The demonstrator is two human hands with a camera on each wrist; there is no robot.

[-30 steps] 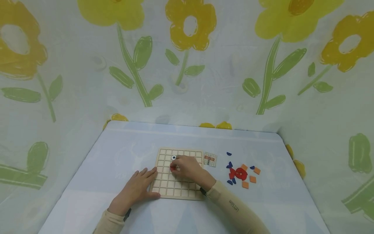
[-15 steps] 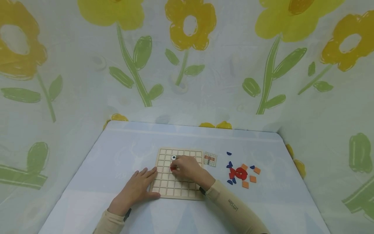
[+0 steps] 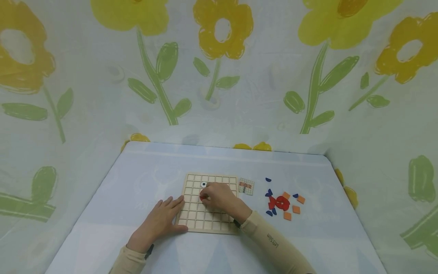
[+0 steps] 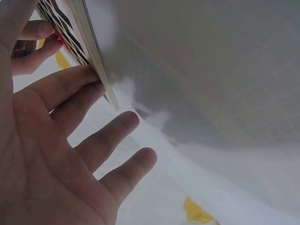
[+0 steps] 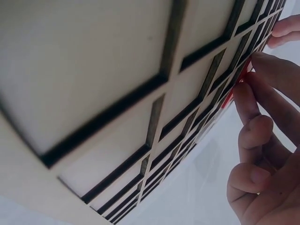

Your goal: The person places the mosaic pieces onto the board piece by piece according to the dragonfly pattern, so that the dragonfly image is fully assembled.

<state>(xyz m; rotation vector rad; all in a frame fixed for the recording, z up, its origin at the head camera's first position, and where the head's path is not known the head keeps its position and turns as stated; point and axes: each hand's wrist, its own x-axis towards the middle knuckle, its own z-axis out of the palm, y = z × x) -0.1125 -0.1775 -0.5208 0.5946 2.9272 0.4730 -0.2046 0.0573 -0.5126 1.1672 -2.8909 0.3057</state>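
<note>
A wooden grid board (image 3: pixel 192 215) with square cells lies on the table. My right hand (image 3: pixel 219 196) is over its middle, thumb and fingertips pinching a small red piece (image 5: pixel 228 99) right at the cells. Much of that red piece is hidden behind the fingers, so I cannot tell its full shape. Just above, a white tile with a dark dot (image 3: pixel 203 184) sits in a cell. With fingers spread, my left hand (image 3: pixel 163 217) rests along the board's left side. In the left wrist view, two of its fingertips (image 4: pixel 96 86) touch the board's edge.
Right of the board lies a small printed card (image 3: pixel 246 187) showing a grid pattern. Farther right are red pieces (image 3: pixel 282 204) in a cluster, several orange squares (image 3: pixel 296 210) and several blue half-rounds (image 3: pixel 268 180). A flower-printed curtain (image 3: pixel 260 87) stands behind the table (image 3: pixel 143 167).
Hardly anything differs. My right fingertips and the red piece have shifted very slightly to the right on the board; my left hand stays where it was.
</note>
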